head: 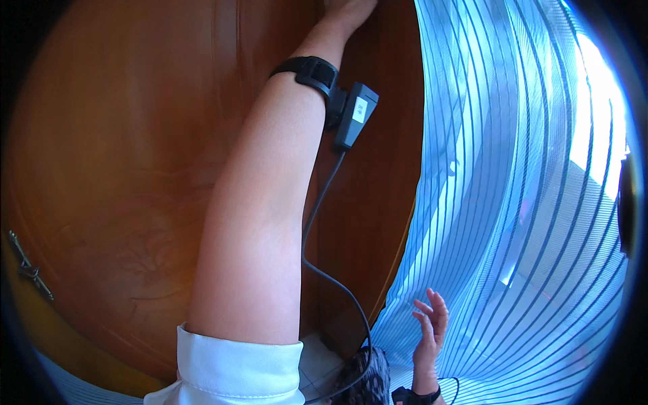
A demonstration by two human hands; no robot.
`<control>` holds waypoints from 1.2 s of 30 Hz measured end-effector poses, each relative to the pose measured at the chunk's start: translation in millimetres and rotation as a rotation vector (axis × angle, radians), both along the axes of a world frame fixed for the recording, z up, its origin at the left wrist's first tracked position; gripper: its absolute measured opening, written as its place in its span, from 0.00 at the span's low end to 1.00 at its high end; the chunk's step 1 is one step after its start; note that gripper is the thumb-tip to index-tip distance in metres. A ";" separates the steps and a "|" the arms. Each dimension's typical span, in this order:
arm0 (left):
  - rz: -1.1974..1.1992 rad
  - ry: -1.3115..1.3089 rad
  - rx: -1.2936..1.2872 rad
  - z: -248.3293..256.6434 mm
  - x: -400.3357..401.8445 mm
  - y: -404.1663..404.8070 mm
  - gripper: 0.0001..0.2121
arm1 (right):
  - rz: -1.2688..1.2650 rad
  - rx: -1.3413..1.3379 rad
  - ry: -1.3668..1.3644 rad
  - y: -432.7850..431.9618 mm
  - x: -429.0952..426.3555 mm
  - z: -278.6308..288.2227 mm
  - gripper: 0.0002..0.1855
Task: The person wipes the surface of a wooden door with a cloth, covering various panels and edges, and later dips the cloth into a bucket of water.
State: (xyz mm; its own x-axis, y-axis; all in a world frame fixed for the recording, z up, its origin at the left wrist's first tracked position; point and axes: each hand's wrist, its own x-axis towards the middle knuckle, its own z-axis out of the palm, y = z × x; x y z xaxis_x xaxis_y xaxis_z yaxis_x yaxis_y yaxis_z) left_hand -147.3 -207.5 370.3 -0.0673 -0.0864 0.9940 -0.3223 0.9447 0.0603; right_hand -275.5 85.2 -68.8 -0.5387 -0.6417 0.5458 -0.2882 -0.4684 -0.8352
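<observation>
My left arm stretches up across the middle of the view, over a brown wooden door (126, 126) with carved relief. My left hand (353, 11) is by the dark wood at the top edge, where its fingers are cut off or in shadow. I cannot tell whether it holds anything. At the lower right is my right hand (430, 324), raised with its fingers apart and nothing in them. A sheer striped curtain (471, 212) fills the space behind it; whether they touch is unclear.
A black wrist strap (316, 73) on my left forearm carries a small labelled device (357, 116), from which a black cable (331, 277) loops down. A metal handle (30, 266) sits on the door at the far left. Floor tiles (319, 364) and patterned fabric (372, 377) show below.
</observation>
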 end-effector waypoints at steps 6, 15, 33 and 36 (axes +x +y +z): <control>-0.046 0.040 0.034 -104.3 6.5 -20.2 0.28 | 0.040 0.034 -0.045 2.0 4.5 0.8 0.20; -0.028 -0.062 0.652 -397.1 -9.3 63.4 0.28 | 0.128 0.044 -0.122 7.3 17.1 19.9 0.22; -0.009 -0.061 -0.012 -218.6 -56.4 66.3 0.27 | 0.082 -0.001 -0.162 1.6 10.0 -9.8 0.27; -0.012 -0.138 0.107 -299.1 -55.2 82.8 0.28 | 0.098 -0.043 -0.190 1.4 12.0 -1.5 0.28</control>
State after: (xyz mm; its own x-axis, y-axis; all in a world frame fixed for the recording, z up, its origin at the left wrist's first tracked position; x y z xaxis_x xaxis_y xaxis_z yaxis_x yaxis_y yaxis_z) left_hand -202.5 -124.8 71.2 -0.2039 -0.1897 0.9604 -0.3235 0.9390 0.1168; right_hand -263.5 86.6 -70.3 -0.5708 -0.6747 0.4680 -0.0784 -0.5226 -0.8490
